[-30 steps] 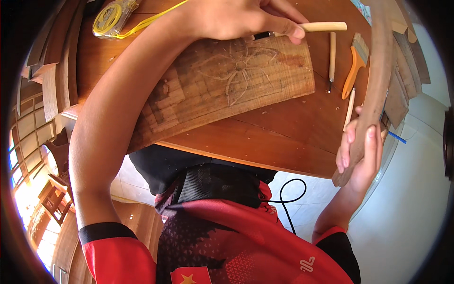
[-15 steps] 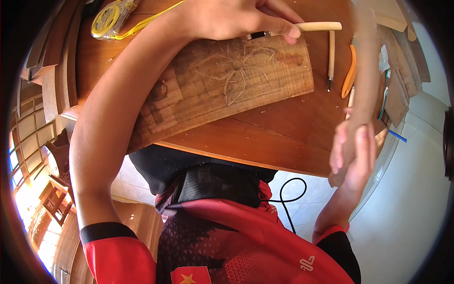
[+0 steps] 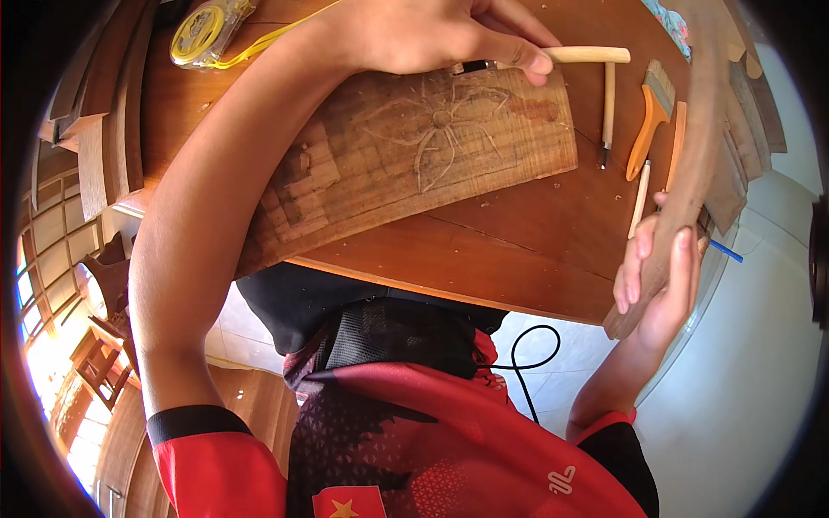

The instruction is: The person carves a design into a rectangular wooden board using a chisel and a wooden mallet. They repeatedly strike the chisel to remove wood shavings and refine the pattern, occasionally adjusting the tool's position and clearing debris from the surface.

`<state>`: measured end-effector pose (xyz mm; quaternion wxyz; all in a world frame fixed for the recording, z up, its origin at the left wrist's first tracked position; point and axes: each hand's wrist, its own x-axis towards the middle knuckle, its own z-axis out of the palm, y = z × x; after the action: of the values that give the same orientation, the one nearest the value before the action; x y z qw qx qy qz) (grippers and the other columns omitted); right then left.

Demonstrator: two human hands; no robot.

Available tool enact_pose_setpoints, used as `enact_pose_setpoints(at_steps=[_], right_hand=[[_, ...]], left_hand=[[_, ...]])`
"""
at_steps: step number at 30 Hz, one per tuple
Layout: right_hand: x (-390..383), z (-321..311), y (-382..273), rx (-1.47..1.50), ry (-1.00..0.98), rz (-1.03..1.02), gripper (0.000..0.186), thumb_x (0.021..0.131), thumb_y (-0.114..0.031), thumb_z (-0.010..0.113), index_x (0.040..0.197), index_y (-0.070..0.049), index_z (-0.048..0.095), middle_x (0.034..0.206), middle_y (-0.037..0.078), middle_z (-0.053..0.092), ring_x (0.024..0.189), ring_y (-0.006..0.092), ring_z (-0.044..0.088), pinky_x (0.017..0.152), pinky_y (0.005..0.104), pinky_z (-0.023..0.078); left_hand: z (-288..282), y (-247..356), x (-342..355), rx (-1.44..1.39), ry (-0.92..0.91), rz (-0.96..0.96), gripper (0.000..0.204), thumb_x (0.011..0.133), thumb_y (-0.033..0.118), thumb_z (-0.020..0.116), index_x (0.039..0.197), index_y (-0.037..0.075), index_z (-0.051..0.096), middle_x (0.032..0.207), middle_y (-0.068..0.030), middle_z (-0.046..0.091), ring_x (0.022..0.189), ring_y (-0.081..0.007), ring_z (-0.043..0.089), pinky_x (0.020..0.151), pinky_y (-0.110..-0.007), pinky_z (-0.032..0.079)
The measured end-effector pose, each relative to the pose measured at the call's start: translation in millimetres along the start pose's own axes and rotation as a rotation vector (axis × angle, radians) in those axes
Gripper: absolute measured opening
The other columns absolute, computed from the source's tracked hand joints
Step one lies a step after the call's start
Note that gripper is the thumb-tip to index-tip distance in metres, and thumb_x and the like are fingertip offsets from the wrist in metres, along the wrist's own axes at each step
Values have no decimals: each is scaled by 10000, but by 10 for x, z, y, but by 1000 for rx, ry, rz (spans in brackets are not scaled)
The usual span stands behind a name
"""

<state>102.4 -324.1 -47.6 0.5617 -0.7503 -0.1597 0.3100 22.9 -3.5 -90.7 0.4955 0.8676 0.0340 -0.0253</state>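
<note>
Two tools are in your grip, and the relation to mind is between the chisel's butt end and the club. Your left hand (image 3: 436, 36) has its thumb and fingers closed on a wood-handled carving chisel (image 3: 598, 55), with the pale handle running out past your thumb toward your right. Its long axis lies nearly left to right, and the dark collar sits on the left side of your thumb, over the far edge of the carved board (image 3: 345, 186). The cutting tip is hidden, so you cannot tell from here whether it meets the wood.

Your right hand (image 3: 672, 306) is wrapped around the lower end of a long wooden club (image 3: 693, 164), fingers clamped on it. The club points away from you and leans slightly right at its far end, roughly crosswise to the chisel. Its upper length lies to the right of the chisel's butt, with a visible gap between; how far above the table (image 3: 484, 250) it hangs is hard to judge.

Your left hand is the nearer one to the board's radiating carved motif (image 3: 441, 121), just beyond it; your right is well off to the side.
</note>
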Motion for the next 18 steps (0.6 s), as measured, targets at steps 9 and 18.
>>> enact_pose_setpoints(at_steps=[9,18], right_hand=[[23,-34,28,-10,-21,15,478,1094,-330,440,1373,53,501,835,64,543,449,63,421,377,224,343],[14,-43,-1,-10,-63,44,481,1099,-340,446,1373,52,493,827,60,532,453,64,427,384,224,341]], left_hand=[[-1,-32,-30,-38,-27,2,365,990,403,702,1211,123,779,947,-70,803,649,-120,650,576,-304,505],[-67,41,-147,-113,84,91,292,1005,309,702,1181,91,785,924,-75,797,683,-104,666,594,-296,520]])
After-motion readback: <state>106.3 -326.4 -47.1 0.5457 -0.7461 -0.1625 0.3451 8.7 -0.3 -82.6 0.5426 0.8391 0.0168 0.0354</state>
